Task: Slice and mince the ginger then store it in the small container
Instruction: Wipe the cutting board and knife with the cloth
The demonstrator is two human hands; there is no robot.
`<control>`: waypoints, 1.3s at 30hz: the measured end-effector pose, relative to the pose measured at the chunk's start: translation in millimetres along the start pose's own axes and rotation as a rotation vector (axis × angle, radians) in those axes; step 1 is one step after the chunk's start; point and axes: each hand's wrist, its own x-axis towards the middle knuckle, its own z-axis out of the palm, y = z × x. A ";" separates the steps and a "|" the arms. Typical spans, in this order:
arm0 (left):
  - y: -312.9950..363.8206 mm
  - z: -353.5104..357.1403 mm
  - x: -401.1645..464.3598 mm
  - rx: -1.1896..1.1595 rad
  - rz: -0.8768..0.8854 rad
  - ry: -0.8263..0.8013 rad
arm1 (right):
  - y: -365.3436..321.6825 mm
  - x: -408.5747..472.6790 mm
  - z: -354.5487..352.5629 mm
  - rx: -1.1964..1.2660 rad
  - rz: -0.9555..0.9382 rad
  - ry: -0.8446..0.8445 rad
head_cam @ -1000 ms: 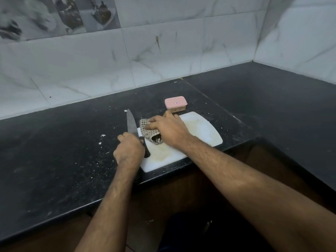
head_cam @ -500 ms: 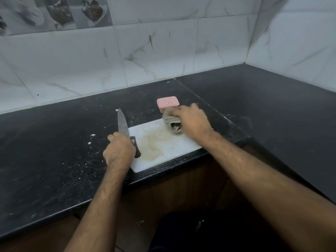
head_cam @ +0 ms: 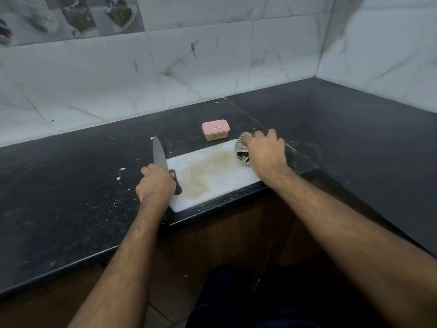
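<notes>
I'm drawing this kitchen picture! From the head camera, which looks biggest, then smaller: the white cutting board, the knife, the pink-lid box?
1. White cutting board, clearly biggest.
2. Knife, long but thin; the left hand hides part of its handle.
3. Pink-lid box, smallest, though it sits farther from the camera.

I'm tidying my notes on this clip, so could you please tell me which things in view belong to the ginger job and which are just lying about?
Part of the job:
- knife, held by the left hand
- white cutting board, stained
- small container, pink lid on
- checked cloth, held by the right hand

Just lying about:
- white scraps on the black counter
</notes>
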 end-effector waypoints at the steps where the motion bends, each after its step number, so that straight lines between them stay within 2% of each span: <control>1: 0.6 0.2 -1.0 0.002 0.004 0.001 | -8.3 -6.4 -5.0 0.094 -0.072 0.008; 3: 2.1 -0.9 -2.8 0.010 0.013 0.001 | -29.3 -21.6 -12.1 0.297 -0.299 -0.014; 6: 4.3 -4.6 -3.8 -0.001 0.006 -0.006 | -48.4 -41.3 -8.8 0.311 -0.526 -0.089; 8: 5.2 -5.8 -5.3 0.002 0.004 -0.003 | -36.0 -43.4 -5.9 0.277 -0.480 -0.086; 14: 2.1 -3.5 -3.7 -0.003 -0.002 -0.014 | 34.7 -35.3 -14.2 -0.080 -0.066 -0.028; 16: -0.1 -3.0 -1.7 0.004 -0.008 -0.008 | 30.8 -37.9 -21.0 -0.051 -0.032 0.024; 18: 1.5 -2.8 -2.3 0.017 0.000 -0.002 | 17.5 -43.2 -22.7 0.092 -0.101 0.080; 20: 4.7 -2.5 -5.1 0.038 0.011 0.002 | 1.5 -51.6 -17.7 0.206 -0.295 0.076; 22: 5.8 -0.8 -9.3 0.062 0.025 0.000 | -8.5 -62.2 -8.0 0.194 -0.476 0.002; 23: 5.1 -0.5 -10.2 0.066 0.029 -0.001 | -7.4 -65.6 -3.4 0.167 -0.500 -0.024; 26: 4.4 -1.8 -9.4 0.054 0.033 -0.006 | 18.9 -63.5 -2.2 0.071 -0.354 0.001; 29: 4.2 -2.4 -10.3 0.051 0.027 -0.011 | 55.5 -51.8 -15.7 -0.147 -0.144 -0.035; 31: 5.0 -2.6 -12.1 0.047 0.032 -0.010 | 63.2 -47.0 -27.0 -0.140 -0.070 -0.023; 35: 8.2 -5.1 -14.8 0.036 0.043 -0.013 | 26.1 -37.3 -37.7 0.031 -0.206 0.084; 39: 7.4 -6.1 -16.5 0.023 0.045 -0.017 | -20.1 -37.9 -13.4 0.162 -0.466 -0.019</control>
